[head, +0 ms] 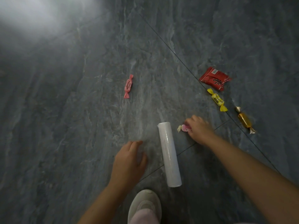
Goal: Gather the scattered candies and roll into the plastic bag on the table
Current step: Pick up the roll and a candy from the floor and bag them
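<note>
My right hand (pixel 199 128) pinches a pink and cream wrapped candy (pixel 182 128) lying on the dark stone floor, just right of the roll's far end. The white roll (pixel 169 154) lies lengthwise between my hands. My left hand (pixel 129 162), left of the roll, is curled around a faint see-through plastic bag (pixel 139 143) that is hard to make out. A pink candy (pixel 128 86) lies farther out to the left. At the right lie a red packet (pixel 214 78), a yellow candy (pixel 217 99) and a gold candy (pixel 245 121).
Everything rests on grey marbled floor tiles (pixel 80 110) with thin dark joints. My pale shoe (pixel 144 206) stands just below the roll's near end. A bright glare covers the top left corner.
</note>
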Available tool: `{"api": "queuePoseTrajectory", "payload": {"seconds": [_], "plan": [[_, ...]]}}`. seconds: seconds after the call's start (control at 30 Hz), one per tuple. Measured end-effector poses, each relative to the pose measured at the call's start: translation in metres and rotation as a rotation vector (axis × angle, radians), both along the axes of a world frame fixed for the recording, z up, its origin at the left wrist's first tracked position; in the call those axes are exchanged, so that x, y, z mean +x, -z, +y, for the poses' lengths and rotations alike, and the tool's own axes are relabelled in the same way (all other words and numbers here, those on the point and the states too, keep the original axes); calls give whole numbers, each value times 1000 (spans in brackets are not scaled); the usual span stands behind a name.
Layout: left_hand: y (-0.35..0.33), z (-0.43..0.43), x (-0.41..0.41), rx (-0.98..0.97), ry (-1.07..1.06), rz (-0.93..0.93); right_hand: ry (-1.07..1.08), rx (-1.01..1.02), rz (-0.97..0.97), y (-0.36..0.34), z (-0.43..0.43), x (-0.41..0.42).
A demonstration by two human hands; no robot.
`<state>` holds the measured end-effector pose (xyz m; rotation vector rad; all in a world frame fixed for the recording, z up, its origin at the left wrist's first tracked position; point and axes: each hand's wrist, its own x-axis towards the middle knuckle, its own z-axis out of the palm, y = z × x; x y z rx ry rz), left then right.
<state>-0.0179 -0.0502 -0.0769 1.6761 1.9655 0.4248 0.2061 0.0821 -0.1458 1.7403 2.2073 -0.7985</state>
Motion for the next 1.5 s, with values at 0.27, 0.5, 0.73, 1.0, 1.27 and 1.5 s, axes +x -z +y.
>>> {"api": "queuePoseTrajectory", "payload": {"seconds": [0.27, 0.5, 0.73, 1.0, 1.27, 1.5], "plan": [[26, 3, 30, -57, -1, -49, 201, -85, 255, -10, -22, 30], [56, 14, 63, -227, -81, -210, 275, 1, 420, -40, -37, 60], [68, 22, 95, -270, -239, -218, 386, 58, 493, -52, -48, 90], [62, 23, 92, -327, -316, -380, 427, 14, 500, -41, -55, 91], [-63, 34, 66, -260, -265, -324, 656, -5, 498, -103, -79, 50], [-237, 38, 80, -280, -253, -381, 797, 68, 544, -265, -97, 62]]}}
